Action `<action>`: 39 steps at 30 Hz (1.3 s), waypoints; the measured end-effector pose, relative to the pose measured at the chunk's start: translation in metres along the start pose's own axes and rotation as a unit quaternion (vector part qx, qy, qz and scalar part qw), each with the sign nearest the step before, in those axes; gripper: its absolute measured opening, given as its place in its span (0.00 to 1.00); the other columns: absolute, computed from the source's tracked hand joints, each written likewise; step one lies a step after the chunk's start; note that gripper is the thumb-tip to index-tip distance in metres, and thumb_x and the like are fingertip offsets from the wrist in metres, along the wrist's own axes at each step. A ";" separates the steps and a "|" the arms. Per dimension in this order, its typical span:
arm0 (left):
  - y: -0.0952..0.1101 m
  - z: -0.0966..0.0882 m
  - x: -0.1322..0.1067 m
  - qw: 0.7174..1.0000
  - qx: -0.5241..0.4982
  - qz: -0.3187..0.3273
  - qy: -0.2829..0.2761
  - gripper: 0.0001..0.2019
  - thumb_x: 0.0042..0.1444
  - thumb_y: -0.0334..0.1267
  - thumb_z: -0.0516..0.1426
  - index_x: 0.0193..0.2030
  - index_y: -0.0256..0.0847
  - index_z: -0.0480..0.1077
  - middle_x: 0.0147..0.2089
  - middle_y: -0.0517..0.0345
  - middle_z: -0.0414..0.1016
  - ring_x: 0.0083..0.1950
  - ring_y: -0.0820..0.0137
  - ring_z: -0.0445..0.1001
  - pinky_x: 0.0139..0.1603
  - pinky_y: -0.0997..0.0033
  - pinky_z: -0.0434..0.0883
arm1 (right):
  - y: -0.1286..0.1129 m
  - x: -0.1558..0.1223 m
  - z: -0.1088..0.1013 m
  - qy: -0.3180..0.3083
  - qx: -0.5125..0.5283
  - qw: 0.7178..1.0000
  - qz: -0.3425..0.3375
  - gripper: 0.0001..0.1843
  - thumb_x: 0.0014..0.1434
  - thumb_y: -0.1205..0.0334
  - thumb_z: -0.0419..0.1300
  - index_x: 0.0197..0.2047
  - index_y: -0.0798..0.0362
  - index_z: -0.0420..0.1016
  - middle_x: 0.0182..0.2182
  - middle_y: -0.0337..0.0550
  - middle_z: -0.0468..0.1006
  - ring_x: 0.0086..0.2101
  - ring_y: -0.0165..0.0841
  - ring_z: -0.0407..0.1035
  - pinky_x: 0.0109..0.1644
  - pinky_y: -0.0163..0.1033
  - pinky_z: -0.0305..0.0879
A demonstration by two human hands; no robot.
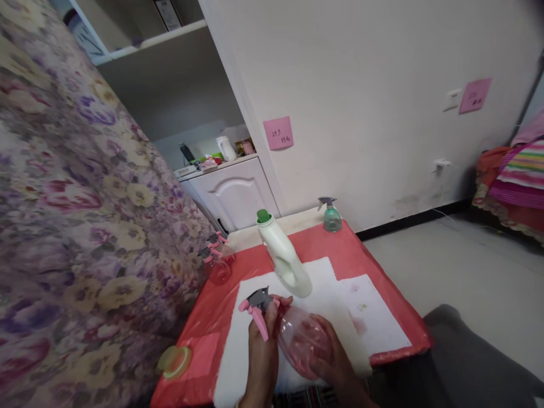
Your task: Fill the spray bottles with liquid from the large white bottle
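A clear pink spray bottle lies tilted over white paper on a red-covered table. My left hand is wrapped round its neck, just under the grey and pink trigger head. My right hand cups the bottle's body from below. Right behind them stands a white bottle with a green cap. Two more pink spray bottles sit at the table's left edge, and a green spray bottle at the far corner.
A flowered curtain hangs close on the left. A green lid lies at the table's near left. Behind is a white cabinet with small items on top, and a wall with pink notes. Bedding at right.
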State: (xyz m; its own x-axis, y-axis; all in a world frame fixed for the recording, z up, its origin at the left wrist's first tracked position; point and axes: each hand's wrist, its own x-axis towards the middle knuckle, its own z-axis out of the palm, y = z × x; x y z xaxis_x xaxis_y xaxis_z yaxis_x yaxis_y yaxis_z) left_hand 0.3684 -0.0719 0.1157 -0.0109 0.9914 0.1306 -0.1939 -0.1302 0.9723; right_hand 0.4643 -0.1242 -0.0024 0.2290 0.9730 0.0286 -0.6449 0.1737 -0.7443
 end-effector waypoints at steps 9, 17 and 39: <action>-0.005 0.001 -0.002 0.997 0.003 -0.026 -0.068 0.10 0.56 0.46 0.60 0.38 0.41 0.73 0.39 0.55 0.77 0.47 0.59 0.77 0.54 0.58 0.70 | -0.018 0.002 0.002 -0.115 0.210 0.911 0.336 0.42 0.54 0.25 0.46 0.42 0.57 0.76 0.28 0.52 0.83 0.22 0.36 0.76 0.16 0.30 0.59; -0.005 0.001 -0.010 0.996 -0.003 -0.024 -0.088 0.10 0.58 0.44 0.59 0.40 0.40 0.73 0.39 0.53 0.77 0.46 0.60 0.77 0.55 0.57 0.70 | -0.023 0.000 -0.003 -0.126 0.234 0.880 0.394 0.48 0.54 0.23 0.43 0.40 0.63 0.77 0.27 0.55 0.84 0.21 0.37 0.77 0.19 0.32 0.65; 0.000 -0.008 -0.002 0.990 -0.138 -0.004 0.016 0.14 0.55 0.47 0.62 0.42 0.39 0.74 0.35 0.56 0.79 0.41 0.67 0.78 0.55 0.57 0.71 | -0.029 0.001 0.003 -0.157 0.086 0.981 0.081 0.41 0.35 0.57 0.76 0.54 0.46 0.68 0.52 0.46 0.75 0.53 0.47 0.70 0.57 0.52 0.64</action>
State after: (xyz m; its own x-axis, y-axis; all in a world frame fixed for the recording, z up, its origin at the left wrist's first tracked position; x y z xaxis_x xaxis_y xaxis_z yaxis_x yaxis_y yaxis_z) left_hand 0.3607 -0.0742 0.1136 -0.0390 0.9929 0.1125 -0.4549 -0.1179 0.8827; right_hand 0.4806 -0.1280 0.0210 -0.1048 0.9841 0.1431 -0.7738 0.0097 -0.6334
